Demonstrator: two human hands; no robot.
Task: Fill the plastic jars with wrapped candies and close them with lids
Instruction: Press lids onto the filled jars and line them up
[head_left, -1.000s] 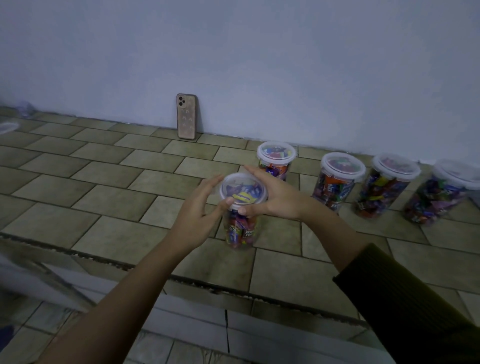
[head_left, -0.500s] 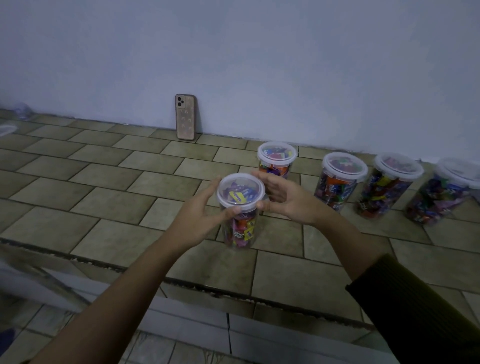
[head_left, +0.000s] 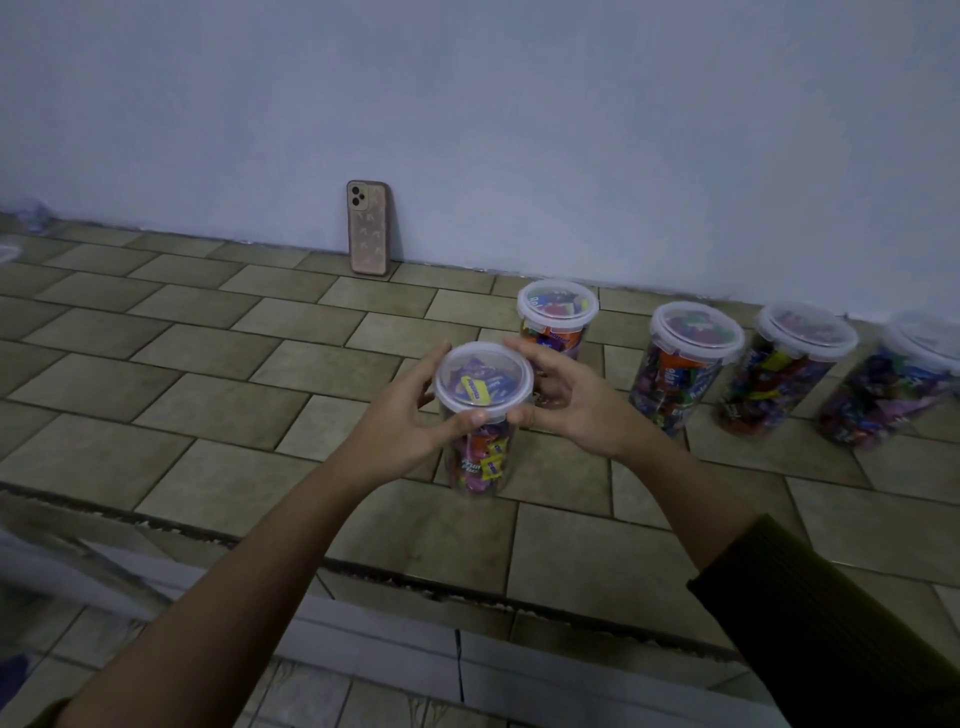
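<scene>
Jar between left grip, right grip; apparently held.

text | candy wrapper in near jar: "Fruit Plus", blurred; rest illegible

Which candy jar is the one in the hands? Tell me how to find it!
Find the pale wall with a phone leaning on it, then the row of lidded jars near its foot. The jar you want sits alone in front of that row, and only its lid is gripped by the left hand and right hand.
</scene>
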